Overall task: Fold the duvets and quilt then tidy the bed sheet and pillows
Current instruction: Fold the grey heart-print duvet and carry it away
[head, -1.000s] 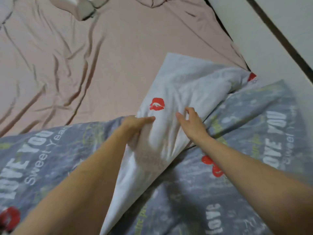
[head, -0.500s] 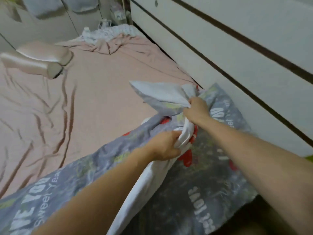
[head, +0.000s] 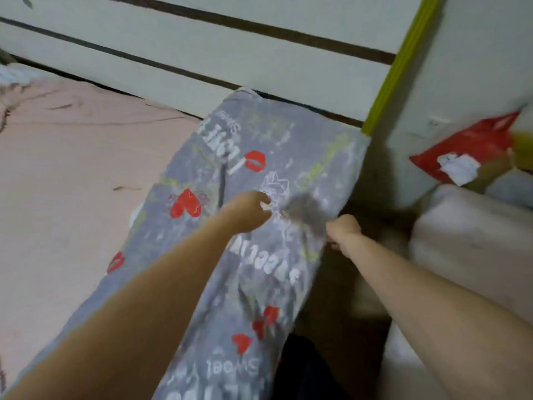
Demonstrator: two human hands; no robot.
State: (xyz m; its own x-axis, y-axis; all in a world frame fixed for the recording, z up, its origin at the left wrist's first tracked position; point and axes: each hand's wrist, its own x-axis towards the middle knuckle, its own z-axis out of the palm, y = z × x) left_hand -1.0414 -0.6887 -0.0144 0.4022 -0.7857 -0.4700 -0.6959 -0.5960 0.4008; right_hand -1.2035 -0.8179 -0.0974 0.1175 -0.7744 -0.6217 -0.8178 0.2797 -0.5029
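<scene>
Grey duvet [head: 259,157] printed "Sweet" with red hearts lies across pink bed sheet [head: 72,174]; left hand [head: 249,210] pinches its top, right hand [head: 343,229] fisted on its edge.

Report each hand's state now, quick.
Left hand: grip closed, pinching the grey printed fabric duvet.
Right hand: grip closed on the duvet's right edge.

The grey printed duvet [head: 268,157] lay in a long strip over the pink bed sheet [head: 72,174], reaching the white panelled wall [head: 202,62]; the left hand [head: 249,210] pinched its cloth; the right hand [head: 343,230], curled, gripped its right edge; a red bag [head: 464,148] sat at right; the frame was blurred.
</scene>
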